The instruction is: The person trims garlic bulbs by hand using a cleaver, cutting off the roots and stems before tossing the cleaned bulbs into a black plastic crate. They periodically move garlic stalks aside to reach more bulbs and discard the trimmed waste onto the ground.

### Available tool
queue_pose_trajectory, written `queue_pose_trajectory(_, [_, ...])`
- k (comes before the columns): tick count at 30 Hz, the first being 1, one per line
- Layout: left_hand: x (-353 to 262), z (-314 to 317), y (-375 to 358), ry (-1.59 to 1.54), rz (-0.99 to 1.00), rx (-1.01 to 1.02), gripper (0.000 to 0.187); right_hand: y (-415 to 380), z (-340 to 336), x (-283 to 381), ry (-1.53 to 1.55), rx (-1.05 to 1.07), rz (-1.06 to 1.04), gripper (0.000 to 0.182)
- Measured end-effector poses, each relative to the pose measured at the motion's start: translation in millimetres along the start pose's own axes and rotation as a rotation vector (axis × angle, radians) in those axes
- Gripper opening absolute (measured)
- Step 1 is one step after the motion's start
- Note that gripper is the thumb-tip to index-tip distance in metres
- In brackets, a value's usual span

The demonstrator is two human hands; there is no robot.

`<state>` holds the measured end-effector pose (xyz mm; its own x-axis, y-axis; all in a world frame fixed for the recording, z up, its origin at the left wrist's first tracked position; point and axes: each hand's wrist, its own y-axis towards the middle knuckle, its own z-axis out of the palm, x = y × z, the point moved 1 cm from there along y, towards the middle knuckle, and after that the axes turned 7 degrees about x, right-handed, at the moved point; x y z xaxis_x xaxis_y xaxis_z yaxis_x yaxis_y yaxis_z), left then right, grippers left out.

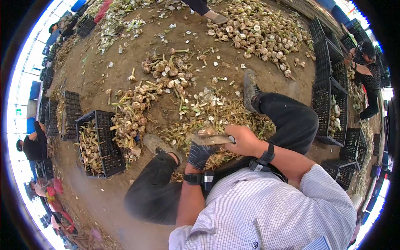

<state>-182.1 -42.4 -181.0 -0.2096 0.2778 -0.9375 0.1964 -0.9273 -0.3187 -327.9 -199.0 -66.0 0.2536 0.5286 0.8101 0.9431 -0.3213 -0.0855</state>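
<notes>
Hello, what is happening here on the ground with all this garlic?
A person sits on the dirt floor, trimming garlic. The gloved left hand holds a garlic bulb, and the bare right hand holds a knife against it. Cut stems lie between the legs. A black crate holds more garlic.

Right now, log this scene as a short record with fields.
setting: dirt floor, garlic piles, other people at the edges
left hand: gloved, holding a garlic bulb
right hand: bare, gripping a knife against the bulb
nearest crate: black, part-filled with garlic, at the person's left
under hands: heap of cut stalks
</notes>
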Motion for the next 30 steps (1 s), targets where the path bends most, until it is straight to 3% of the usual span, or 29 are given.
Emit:
queue_pose_trajectory(6, [12.4,2.4,-17.2,-0.220,-0.107,-0.117,0.056,1.6,3.2,0.5,-0.210,0.098,-0.021,0.029])
queue_pose_trajectory(8, [21.2,-2.1,-16.3,0.103,0.028,-0.062,0.060,0.5,1.8,2.9,-0.228,0.118,-0.028,0.031])
queue_pose_trajectory(10, [8.3,2.2,-17.8,0.224,0.034,-0.046,0.060,-0.7,2.8,3.1,-0.231,0.110,-0.041,0.031])
queue_pose_trajectory(14, [-6.3,8.5,-27.2,0.111,-0.198,-0.119,0.051,-0.3,7.7,4.7,-0.252,0.119,-0.007,0.031])
queue_pose_trajectory(19, [-30.4,7.8,-30.7,0.759,0.063,-0.027,0.041,1.5,14.8,-4.3,-0.267,0.089,-0.018,0.032])
queue_pose_trajectory(26, [-35.4,7.7,-27.2,0.400,-0.023,-0.137,0.040,2.6,21.1,-14.8,-0.288,0.095,-0.027,0.030])
queue_pose_trajectory(30, [-81.9,13.0,-36.3,0.454,0.217,-0.096,0.054,5.9,24.9,-53.0,-0.339,0.246,0.272,0.023])
